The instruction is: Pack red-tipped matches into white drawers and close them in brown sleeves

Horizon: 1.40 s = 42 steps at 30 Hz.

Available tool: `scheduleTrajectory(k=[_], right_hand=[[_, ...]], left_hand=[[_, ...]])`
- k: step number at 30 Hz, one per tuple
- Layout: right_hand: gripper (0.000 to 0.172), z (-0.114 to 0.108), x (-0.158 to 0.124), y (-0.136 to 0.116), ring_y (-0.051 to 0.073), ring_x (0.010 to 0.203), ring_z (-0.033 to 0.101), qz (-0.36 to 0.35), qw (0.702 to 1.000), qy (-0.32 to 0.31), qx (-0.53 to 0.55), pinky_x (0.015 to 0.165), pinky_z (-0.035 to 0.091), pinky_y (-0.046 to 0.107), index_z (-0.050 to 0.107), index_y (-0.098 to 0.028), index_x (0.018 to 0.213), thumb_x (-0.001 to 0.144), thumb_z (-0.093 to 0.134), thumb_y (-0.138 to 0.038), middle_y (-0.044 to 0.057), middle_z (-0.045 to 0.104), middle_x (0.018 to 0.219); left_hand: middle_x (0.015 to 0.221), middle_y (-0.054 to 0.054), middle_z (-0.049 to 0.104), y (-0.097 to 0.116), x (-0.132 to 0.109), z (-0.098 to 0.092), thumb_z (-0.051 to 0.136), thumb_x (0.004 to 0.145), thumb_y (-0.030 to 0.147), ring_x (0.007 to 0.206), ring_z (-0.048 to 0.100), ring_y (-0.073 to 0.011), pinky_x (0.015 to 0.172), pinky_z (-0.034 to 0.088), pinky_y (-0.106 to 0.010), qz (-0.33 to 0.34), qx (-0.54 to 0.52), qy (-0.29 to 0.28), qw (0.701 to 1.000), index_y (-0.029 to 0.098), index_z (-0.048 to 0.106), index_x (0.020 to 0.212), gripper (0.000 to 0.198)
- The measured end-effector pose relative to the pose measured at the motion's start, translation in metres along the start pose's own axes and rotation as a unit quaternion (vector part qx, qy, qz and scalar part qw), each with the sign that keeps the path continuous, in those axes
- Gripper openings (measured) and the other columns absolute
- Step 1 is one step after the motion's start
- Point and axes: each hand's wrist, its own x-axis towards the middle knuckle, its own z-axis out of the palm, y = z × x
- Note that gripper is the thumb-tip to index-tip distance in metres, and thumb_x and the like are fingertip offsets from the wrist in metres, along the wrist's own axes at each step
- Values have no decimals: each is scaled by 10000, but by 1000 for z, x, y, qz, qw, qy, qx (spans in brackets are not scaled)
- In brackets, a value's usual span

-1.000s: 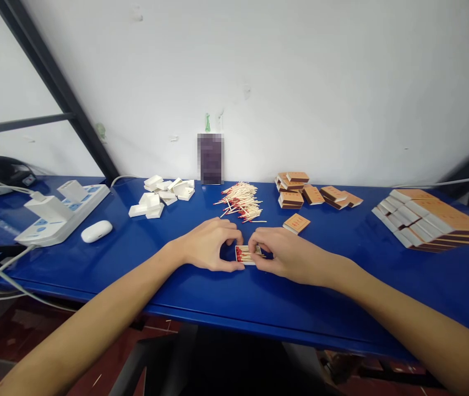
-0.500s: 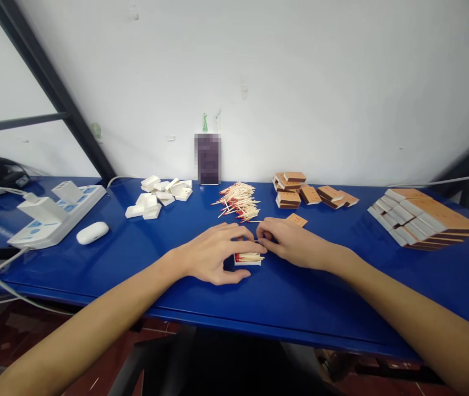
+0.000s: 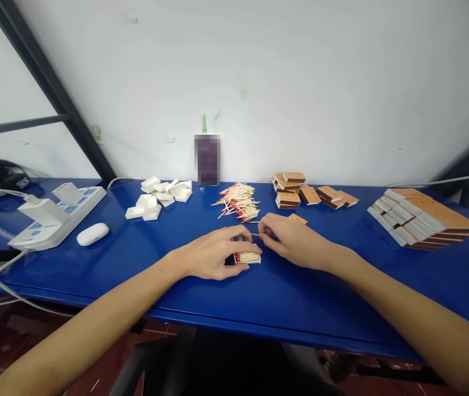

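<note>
A small white matchbox tray (image 3: 255,262) filled with red-tipped matches lies on the blue table. My left hand (image 3: 218,253) is curved around it, thumb at the near side and fingers over the far side, gripping it. The fingers hide the tray's left and far parts. Just right of the tray, my right hand (image 3: 286,236) is closed in a pinch on a thin matchstick (image 3: 255,235), which points left toward my left fingers. Beyond both hands is a loose heap of matches (image 3: 238,201).
White empty trays (image 3: 160,195) are piled at back left, orange matchbox sleeves (image 3: 288,199) at back right. Stacked matchboxes (image 3: 424,217) stand far right. A power strip (image 3: 53,231) and a white earphone case (image 3: 93,234) lie left. A blurred dark panel (image 3: 208,159) leans on the wall.
My right hand has moved slightly away from me, with the matchstick showing more between the hands. My left thumb has drawn in against the tray, which now sits straighter under my fingers.
</note>
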Motion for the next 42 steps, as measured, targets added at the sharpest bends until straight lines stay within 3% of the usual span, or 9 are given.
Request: scheduleTrajectory(k=[6,10,16,22,26,30,33,38,42], right_hand=[[72,-9,-2,-6,140,670,507,-27,998,16,48,626,352,266,533,-201,811,877,508,-212,7,585,774],[99,-3,-2,-15,130,659,502,-77,994,-5,79,629,360,260,542,-198,783,880,521,-204,-2,570,745],[79,11,0,-18,143,692,526,-81,995,20,53,634,367,267,587,-197,816,878,539,-202,3,580,751],[139,-21,-4,0,213,858,590,-35,994,90,-45,748,426,328,580,-193,929,838,479,-166,74,627,949],[282,-33,-12,31,310,1035,585,17,984,20,-175,790,445,403,606,-204,1035,758,558,-222,117,628,1189],[475,-29,-14,52,315,996,632,60,979,-35,-189,759,467,404,604,-204,1184,711,579,-169,119,659,1232],[391,-28,-13,45,310,961,651,74,984,-53,-151,746,472,391,649,-189,1128,742,586,-198,123,692,1148],[305,-32,-13,17,241,853,639,30,993,-114,-26,696,463,324,662,-226,1039,760,644,-346,59,697,996],[294,-30,-13,7,222,806,613,5,994,-112,3,668,436,307,651,-229,999,770,654,-412,48,683,930]], left_hand=[[1092,-77,587,-5,-2,-7,718,784,463,985,572,-225,894,472,-361,-73,3,1,997,190,523,1164,507],[948,-30,591,-6,-3,-10,710,762,485,863,560,-202,798,452,-336,-109,20,-6,994,199,487,1008,438],[900,-15,585,-6,-3,-9,657,815,438,810,544,-176,766,417,-303,-88,37,-11,995,196,500,950,318],[989,-47,636,-9,-3,-10,580,922,448,889,585,-191,861,376,-331,-46,106,-12,993,201,603,1159,344],[1021,-72,632,-12,-3,-11,464,999,422,911,601,-191,863,378,-333,-17,145,-22,989,247,606,1291,369],[1087,-83,636,-14,-3,-10,438,1014,397,950,607,-196,827,382,-318,-5,164,-26,986,258,582,1327,372],[1059,-68,666,-15,-3,-10,507,976,466,941,618,-195,831,376,-310,-27,141,-9,990,220,581,1282,399],[944,-22,690,-14,-2,-11,566,940,489,865,628,-170,840,355,-300,-31,126,1,992,185,618,988,312],[974,-36,686,-12,-2,-12,539,960,468,915,627,-186,828,358,-299,-26,127,-10,991,182,609,964,294]])
